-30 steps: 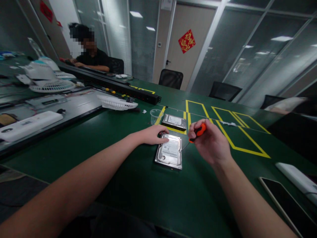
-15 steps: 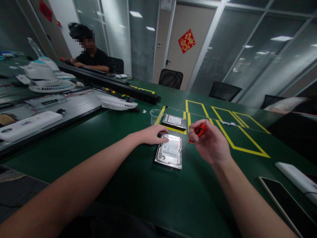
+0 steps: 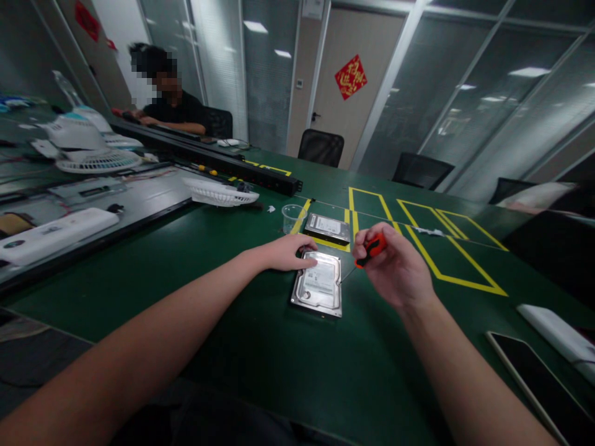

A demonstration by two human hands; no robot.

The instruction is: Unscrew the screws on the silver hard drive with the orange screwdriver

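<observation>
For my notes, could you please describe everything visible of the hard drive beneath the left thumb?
The hard drive looks like silvery metal, rectangular, with a pale label and a round spot. It lies flat on the green table, label up. The left hand holds its far left corner; the screwdriver apparently touches its right edge.

"Where is the camera sitting?"
"It's riding on the person's head, facing forward and down over the green table (image 3: 260,347)."
"How close is it looking?"
"Quite near: the forearms (image 3: 153,328) are stretching in from the lower corners, the left hand (image 3: 287,253) and right hand (image 3: 400,272) showing around mid-view."
"What is it reaching farther off?"
"It's taking in the door (image 3: 348,127) and glass partitions (image 3: 269,105) beyond."
</observation>
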